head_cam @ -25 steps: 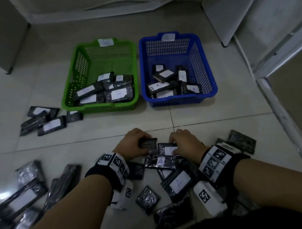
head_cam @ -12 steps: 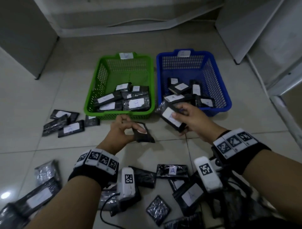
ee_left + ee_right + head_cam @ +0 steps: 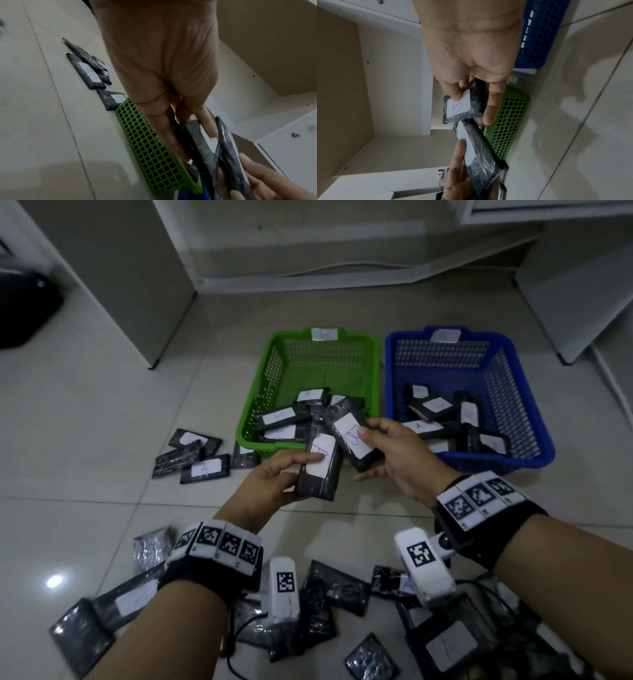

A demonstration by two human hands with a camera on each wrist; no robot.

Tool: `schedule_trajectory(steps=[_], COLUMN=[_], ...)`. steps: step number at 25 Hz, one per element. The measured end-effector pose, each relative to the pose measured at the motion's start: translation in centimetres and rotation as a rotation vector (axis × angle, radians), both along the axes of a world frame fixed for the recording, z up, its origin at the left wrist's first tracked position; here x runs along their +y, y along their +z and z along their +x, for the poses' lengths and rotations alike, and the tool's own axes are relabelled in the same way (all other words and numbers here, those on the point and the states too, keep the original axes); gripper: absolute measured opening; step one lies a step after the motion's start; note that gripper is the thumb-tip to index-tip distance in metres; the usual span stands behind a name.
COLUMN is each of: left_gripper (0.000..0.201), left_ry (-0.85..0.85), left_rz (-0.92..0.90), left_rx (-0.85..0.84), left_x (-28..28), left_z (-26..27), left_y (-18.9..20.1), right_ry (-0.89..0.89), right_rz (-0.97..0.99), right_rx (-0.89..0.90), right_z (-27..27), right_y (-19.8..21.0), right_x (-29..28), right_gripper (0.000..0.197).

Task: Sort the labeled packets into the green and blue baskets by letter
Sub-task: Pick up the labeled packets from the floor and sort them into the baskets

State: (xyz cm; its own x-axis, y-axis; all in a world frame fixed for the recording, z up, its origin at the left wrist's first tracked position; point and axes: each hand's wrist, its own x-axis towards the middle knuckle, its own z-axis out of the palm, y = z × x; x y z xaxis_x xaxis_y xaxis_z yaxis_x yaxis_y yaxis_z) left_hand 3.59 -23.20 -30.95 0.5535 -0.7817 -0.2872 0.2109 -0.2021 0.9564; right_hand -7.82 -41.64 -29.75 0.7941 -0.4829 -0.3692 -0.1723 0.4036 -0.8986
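Note:
My left hand (image 3: 291,470) grips a black packet (image 3: 317,470) with a white label; its thumb lies across the label. My right hand (image 3: 376,446) pinches a second black packet (image 3: 352,438) whose label reads B (image 3: 462,105). Both packets hang side by side just before the front rim of the green basket (image 3: 274,361). The blue basket (image 3: 510,364) stands to its right. Each basket holds several labelled packets. In the left wrist view the left fingers (image 3: 173,135) clamp their packet (image 3: 204,146) above the green basket's wall (image 3: 154,148).
Several packets (image 3: 202,455) lie on the tiled floor left of the green basket, and more are scattered near my forearms (image 3: 445,648). White cabinet panels (image 3: 137,268) stand behind and to the right. A dark object (image 3: 24,309) sits far left.
Both hands rose from the floor pile, each lifting a packet, and came together in front of the green basket. The labels now face up.

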Motion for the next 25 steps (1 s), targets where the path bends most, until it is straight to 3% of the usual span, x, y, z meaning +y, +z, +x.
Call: schedule_trajectory(steps=[2, 5, 8, 11, 14, 16, 20, 25], left_gripper=[0.03, 0.014, 0.014, 0.016, 0.024, 0.027, 0.029, 0.018], left_ry=[0.071, 0.176, 0.39, 0.482, 0.442, 0.415, 0.31, 0.095], left_rz=[-0.007, 0.02, 0.044, -0.004, -0.046, -0.078, -0.132, -0.075], left_rx=[0.048, -0.079, -0.158, -0.092, -0.053, -0.044, -0.092, -0.179], left_x=[0.2, 0.0, -0.3, -0.9, -2.3, -3.8, -9.1, -18.9], left_z=[0.5, 0.9, 1.5, 1.8, 1.3, 0.6, -1.9, -6.0], left_y=[0.0, -0.4, -1.3, -1.3, -0.6, -0.3, -0.3, -1.4], right_ry=[0.014, 0.005, 0.009, 0.141, 0.17, 0.071, -0.228, -0.242], right_rz=[-0.018, -0.145, -0.575, -0.929, -1.011, -0.988, -0.905, -0.974], right_rx=[0.009, 0.102, 0.302, 0.376, 0.329, 0.295, 0.276, 0.39], right_z=[0.7, 2.2, 4.3, 5.9, 6.1, 4.7, -2.1, -11.6], right_y=[0.2, -0.1, -1.4, -2.4, -2.7, -2.6, -2.6, -3.2], right_x=[0.4, 0.4, -1.2, -2.2, -2.3, -2.8, -5.1, -7.3], right_gripper=[0.013, 0.018, 0.025, 0.028, 0.03, 0.026, 0.02, 0.023])
